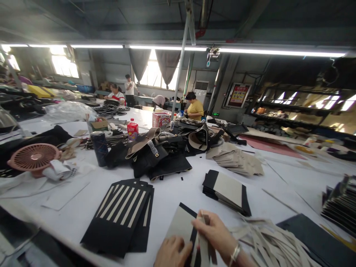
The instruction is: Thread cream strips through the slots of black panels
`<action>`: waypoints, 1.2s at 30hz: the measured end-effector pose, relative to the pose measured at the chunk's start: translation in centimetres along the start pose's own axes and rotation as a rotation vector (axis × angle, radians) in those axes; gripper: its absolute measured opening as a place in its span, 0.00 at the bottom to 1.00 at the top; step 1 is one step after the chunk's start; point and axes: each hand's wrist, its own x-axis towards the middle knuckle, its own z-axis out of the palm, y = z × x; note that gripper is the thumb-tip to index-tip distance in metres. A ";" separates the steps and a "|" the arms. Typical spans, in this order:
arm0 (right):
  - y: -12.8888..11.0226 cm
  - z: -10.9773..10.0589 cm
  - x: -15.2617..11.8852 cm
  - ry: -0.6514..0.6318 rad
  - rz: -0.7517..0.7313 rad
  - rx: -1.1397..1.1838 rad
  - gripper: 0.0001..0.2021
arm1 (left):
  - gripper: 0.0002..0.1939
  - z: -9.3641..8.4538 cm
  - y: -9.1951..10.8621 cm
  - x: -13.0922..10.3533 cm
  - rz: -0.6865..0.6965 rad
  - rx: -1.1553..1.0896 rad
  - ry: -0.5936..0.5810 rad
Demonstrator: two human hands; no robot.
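Observation:
In front of me lies a black panel with a grey face (180, 222), partly covered by my hands. My left hand (172, 252) is on its near part with fingers bent and pressed against it; the fingertips are partly hidden. Pinched in my right hand (215, 233) are beige strips (204, 246), which hang down over the panel's right side. A heap of loose beige strips (267, 241) is beside my right wrist. To the left are black panels with several pale strips across them (122, 207). A stack of grey-and-black panels (226, 189) sits beyond my right hand.
Black bag pieces (158, 155) are heaped mid-table, with beige sheets (236, 159) to their right. A dark tumbler (99, 148) and a pink fan (35, 157) stand at left. Dark pieces (340, 204) are stacked at far right. A person in yellow (196, 107) works farther back.

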 end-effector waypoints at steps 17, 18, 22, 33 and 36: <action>3.1 -1.3 11.0 0.107 0.141 -0.651 0.05 | 0.45 -1.9 0.9 6.5 -0.163 -0.116 -0.282; 3.0 -1.1 10.9 0.091 0.148 -0.655 0.05 | 0.44 -1.8 0.9 6.5 -0.163 -0.118 -0.277; 2.2 0.2 9.1 0.023 0.121 -0.642 0.05 | 0.33 -1.6 1.2 6.5 -0.181 -0.153 -0.260; 0.7 -0.1 5.8 0.238 0.031 -0.557 0.05 | 0.14 -2.0 -0.6 -0.3 -0.104 -0.073 -0.178; 0.7 0.1 6.0 0.252 0.052 -0.568 0.06 | 0.17 -1.2 -0.2 -2.4 -0.127 0.010 -0.041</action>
